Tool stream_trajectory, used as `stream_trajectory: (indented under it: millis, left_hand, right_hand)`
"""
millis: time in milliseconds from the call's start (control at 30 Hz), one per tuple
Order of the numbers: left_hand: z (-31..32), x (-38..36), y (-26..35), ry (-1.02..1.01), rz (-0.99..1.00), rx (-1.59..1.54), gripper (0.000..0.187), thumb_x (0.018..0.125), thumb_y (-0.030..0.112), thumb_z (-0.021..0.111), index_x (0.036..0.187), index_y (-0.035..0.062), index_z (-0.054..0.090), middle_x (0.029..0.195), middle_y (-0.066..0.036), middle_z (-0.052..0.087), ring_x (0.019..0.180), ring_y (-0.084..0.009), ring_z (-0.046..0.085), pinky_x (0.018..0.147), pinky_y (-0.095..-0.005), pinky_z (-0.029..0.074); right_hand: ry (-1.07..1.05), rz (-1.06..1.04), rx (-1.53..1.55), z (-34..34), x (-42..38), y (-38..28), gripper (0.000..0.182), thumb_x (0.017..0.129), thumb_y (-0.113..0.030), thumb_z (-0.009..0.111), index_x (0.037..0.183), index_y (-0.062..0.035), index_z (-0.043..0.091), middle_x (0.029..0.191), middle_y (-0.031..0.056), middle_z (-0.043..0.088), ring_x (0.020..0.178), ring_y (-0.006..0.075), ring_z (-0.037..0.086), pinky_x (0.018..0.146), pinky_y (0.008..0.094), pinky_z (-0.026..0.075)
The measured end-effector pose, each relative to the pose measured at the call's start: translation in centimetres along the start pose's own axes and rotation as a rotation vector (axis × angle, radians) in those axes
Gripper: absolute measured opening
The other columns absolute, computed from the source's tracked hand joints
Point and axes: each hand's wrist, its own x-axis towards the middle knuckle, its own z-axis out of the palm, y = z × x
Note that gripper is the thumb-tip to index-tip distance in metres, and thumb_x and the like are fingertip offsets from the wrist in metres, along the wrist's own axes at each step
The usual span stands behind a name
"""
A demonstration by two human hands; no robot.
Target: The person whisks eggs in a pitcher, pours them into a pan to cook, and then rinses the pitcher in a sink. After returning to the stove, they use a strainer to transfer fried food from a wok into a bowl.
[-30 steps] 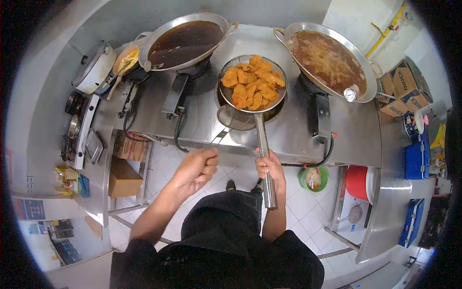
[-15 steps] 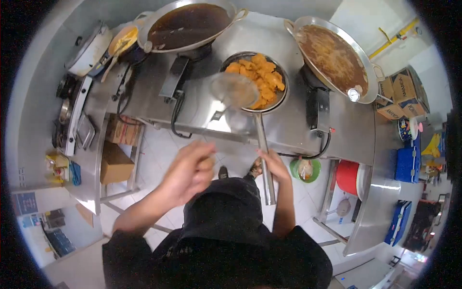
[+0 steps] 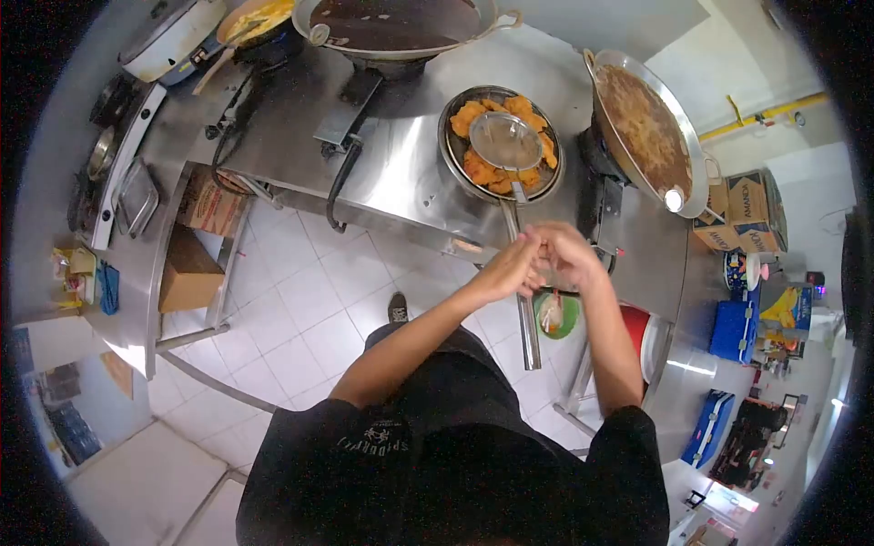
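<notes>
My left hand (image 3: 512,270) and my right hand (image 3: 566,255) meet at the fingertips over the long metal handle (image 3: 529,332) of a large strainer. Both have curled fingers; whatever lies between them, if anything, is hidden. Beyond them the large strainer (image 3: 446,150) rests on the steel counter, filled with golden-brown fried pieces (image 3: 523,109). A small round mesh skimmer (image 3: 506,141) lies on top of the pieces, its handle pointing toward my hands. Where that handle ends is hidden.
A wide pan of dark liquid (image 3: 391,20) stands at the back. To the right, another wok holds bubbling brown oil (image 3: 642,123), with a round gauge (image 3: 674,199) at its rim. The steel counter (image 3: 419,196) carries burner boxes and hoses. A green basin (image 3: 566,317) sits below.
My left hand has moved right to meet my right hand, which has shifted up and right. The skimmer, blurred and left of the pieces before, now lies on them. The view has shifted.
</notes>
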Motion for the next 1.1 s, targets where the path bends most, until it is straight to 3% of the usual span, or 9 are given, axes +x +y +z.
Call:
stream_trajectory:
  millis: [67,300,467,567,633,733,833,933,1100]
  left_hand:
    - [-1.3,-0.9,-0.3,0.008,0.228,0.449,0.052,0.095,0.048,0.032,0.108,0.0006,0.048,0.084,-0.014,0.060,0.079,-0.0195,0.062,0.060,-0.0301,0.050]
    - [-14.4,-7.2,-6.4,0.311,-0.016,0.423,0.047,0.094,0.043,0.036,0.110,0.0012,0.051,0.090,-0.014,0.063,0.077,-0.0214,0.062,0.067,-0.0305,0.050]
    - [-25.5,-14.0,-16.3,0.776,-0.236,0.461,0.055,0.090,0.049,0.041,0.109,-0.0017,0.052,0.082,-0.014,0.065,0.070,-0.0205,0.064,0.053,-0.0315,0.051]
    - [-29.1,-17.6,-21.9,0.953,-0.310,0.531,0.046,0.088,0.044,0.044,0.090,-0.0011,0.053,0.071,-0.016,0.063,0.055,-0.0195,0.060,0.042,-0.0305,0.047]
    - [-30.0,-18.9,-24.9,1.066,-0.399,0.439,0.040,0.088,0.039,0.044,0.084,0.0004,0.052,0.069,-0.016,0.063,0.050,-0.0196,0.057,0.039,-0.0308,0.045]
    - [-26.3,-19.2,-29.5,1.222,-0.479,0.252,0.032,0.088,0.033,0.044,0.086,0.0022,0.054,0.073,-0.014,0.065,0.054,-0.0223,0.059,0.043,-0.0347,0.048]
    - [-19.7,-17.6,-32.9,1.216,-0.638,0.183,0.034,0.088,0.034,0.046,0.090,0.0013,0.055,0.079,-0.013,0.066,0.063,-0.0244,0.062,0.054,-0.0396,0.051]
    - [-13.9,-16.6,-35.6,1.006,-0.564,0.256,0.037,0.087,0.036,0.047,0.094,0.0007,0.055,0.083,-0.013,0.066,0.070,-0.0255,0.063,0.062,-0.0421,0.051]
    - [-9.4,-14.5,-40.2,0.917,-0.388,-0.047,0.035,0.087,0.035,0.050,0.094,0.0022,0.058,0.084,-0.012,0.066,0.075,-0.0256,0.065,0.070,-0.0445,0.050]
  right_hand:
    - [0.108,0.048,-0.083,-0.3,-0.5,-0.8,0.025,0.086,-0.011,0.054,0.107,0.0021,0.051,0.083,0.0070,0.058,0.061,0.0110,0.053,0.047,0.0249,0.042]
    - [0.134,-0.076,-0.309,-5.1,-3.9,-4.0,0.011,0.085,-0.012,0.054,0.094,-0.0053,0.053,0.064,-0.0022,0.046,0.044,0.0032,0.035,0.036,0.0189,0.021]
    - [0.226,-0.196,-0.252,-11.4,-11.2,-9.0,0.010,0.085,-0.015,0.058,0.087,-0.0081,0.052,0.061,-0.0040,0.044,0.042,0.0028,0.032,0.036,0.0190,0.019]
    - [0.346,-0.340,-0.373,-18.0,-14.0,-12.8,0.013,0.083,-0.016,0.060,0.091,-0.0083,0.053,0.061,-0.0037,0.045,0.041,0.0016,0.033,0.035,0.0186,0.019]
    - [0.495,-0.333,-0.539,-23.5,-14.2,-15.4,0.018,0.080,-0.018,0.062,0.091,-0.0047,0.056,0.061,0.0004,0.051,0.044,0.0079,0.044,0.037,0.0231,0.030]
    - [0.824,-0.691,-1.036,-36.2,-9.6,-16.5,0.023,0.077,-0.018,0.062,0.089,0.0010,0.057,0.065,0.0120,0.060,0.056,0.0247,0.059,0.049,0.0365,0.045]
    - [1.028,-0.685,-1.571,-43.3,-7.2,-18.2,0.023,0.077,-0.016,0.059,0.087,0.0044,0.058,0.077,0.0240,0.062,0.076,0.0395,0.061,0.070,0.0461,0.047]
    - [1.051,-0.419,-1.774,-45.9,-5.7,-18.6,0.020,0.077,-0.014,0.056,0.086,0.0042,0.059,0.084,0.0276,0.061,0.082,0.0425,0.059,0.075,0.0487,0.046]
    - [0.755,-0.436,-1.800,-48.4,-3.5,-18.9,0.024,0.076,-0.013,0.056,0.090,0.0055,0.059,0.081,0.0272,0.060,0.080,0.0437,0.059,0.072,0.0484,0.047]
